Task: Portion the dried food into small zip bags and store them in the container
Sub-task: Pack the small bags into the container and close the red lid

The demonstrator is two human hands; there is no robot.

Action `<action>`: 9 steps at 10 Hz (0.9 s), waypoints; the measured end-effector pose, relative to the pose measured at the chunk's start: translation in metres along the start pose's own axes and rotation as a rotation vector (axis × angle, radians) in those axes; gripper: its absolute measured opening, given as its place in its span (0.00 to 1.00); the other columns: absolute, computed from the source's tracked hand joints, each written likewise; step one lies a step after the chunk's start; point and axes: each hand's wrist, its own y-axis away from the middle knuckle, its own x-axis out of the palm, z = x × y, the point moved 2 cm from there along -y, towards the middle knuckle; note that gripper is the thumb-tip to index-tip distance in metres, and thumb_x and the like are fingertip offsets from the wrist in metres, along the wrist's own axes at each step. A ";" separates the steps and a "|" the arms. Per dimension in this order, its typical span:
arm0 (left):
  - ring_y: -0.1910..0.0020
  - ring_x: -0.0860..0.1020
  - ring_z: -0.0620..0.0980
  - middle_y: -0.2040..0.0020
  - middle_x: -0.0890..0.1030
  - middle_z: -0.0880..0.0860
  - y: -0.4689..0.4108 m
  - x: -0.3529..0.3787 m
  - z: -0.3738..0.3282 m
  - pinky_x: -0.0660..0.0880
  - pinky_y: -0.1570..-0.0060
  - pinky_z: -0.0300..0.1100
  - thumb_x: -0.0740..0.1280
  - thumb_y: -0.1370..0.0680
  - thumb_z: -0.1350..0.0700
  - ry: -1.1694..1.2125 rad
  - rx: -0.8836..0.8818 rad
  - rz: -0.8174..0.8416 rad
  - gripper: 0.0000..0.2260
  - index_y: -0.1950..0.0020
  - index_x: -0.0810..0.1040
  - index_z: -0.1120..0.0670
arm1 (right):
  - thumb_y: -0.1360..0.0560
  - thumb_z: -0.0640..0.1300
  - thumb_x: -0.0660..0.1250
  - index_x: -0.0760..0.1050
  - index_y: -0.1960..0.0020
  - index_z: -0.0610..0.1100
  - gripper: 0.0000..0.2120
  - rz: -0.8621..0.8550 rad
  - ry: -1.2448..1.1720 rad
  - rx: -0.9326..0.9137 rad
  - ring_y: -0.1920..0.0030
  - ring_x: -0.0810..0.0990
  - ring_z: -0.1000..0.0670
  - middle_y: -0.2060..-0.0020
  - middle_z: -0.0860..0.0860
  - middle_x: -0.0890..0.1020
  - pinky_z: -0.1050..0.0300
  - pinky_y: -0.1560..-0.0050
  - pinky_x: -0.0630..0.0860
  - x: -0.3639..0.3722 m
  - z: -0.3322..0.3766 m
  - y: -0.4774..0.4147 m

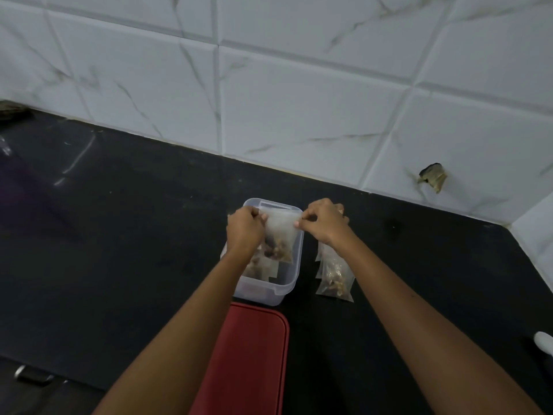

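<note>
A small clear zip bag (281, 235) with brown dried food in its bottom hangs over the clear plastic container (287, 287) on the black counter. My left hand (244, 230) pinches the bag's top left corner. My right hand (324, 223) pinches its top right corner. Inside the container lies at least one more filled bag (260, 269). Right of the container, a small pile of filled zip bags (335, 275) lies on the counter, partly hidden under my right wrist.
A red lid (248, 360) lies flat just in front of the container. The white tiled wall runs close behind, with a broken hole (434, 176) at the right. A white object (544, 341) sits at the right edge. Drawer handles (33, 377) show at the lower left.
</note>
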 end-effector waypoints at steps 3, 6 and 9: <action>0.58 0.73 0.48 0.54 0.77 0.54 -0.015 0.020 0.006 0.69 0.67 0.36 0.59 0.20 0.59 -0.279 -0.024 0.078 0.10 0.42 0.75 0.60 | 0.26 0.53 0.66 0.72 0.38 0.50 0.18 -0.185 0.469 -0.173 0.34 0.62 0.45 0.37 0.50 0.69 0.48 0.37 0.58 0.018 0.011 -0.002; 0.37 0.70 0.62 0.35 0.69 0.65 -0.002 0.038 0.008 0.67 0.41 0.48 0.56 0.21 0.67 -0.448 0.062 0.156 0.17 0.33 0.62 0.68 | 0.30 0.50 0.71 0.65 0.36 0.44 0.27 -0.194 0.600 -0.108 0.34 0.66 0.43 0.36 0.45 0.69 0.46 0.36 0.61 0.038 0.016 -0.020; 0.40 0.71 0.62 0.39 0.71 0.64 -0.001 0.027 -0.001 0.68 0.42 0.50 0.59 0.22 0.61 -0.325 0.046 -0.062 0.16 0.37 0.65 0.65 | 0.27 0.44 0.68 0.75 0.47 0.49 0.09 -0.279 -0.195 -0.023 0.42 0.74 0.48 0.47 0.51 0.75 0.49 0.38 0.70 -0.002 -0.036 0.002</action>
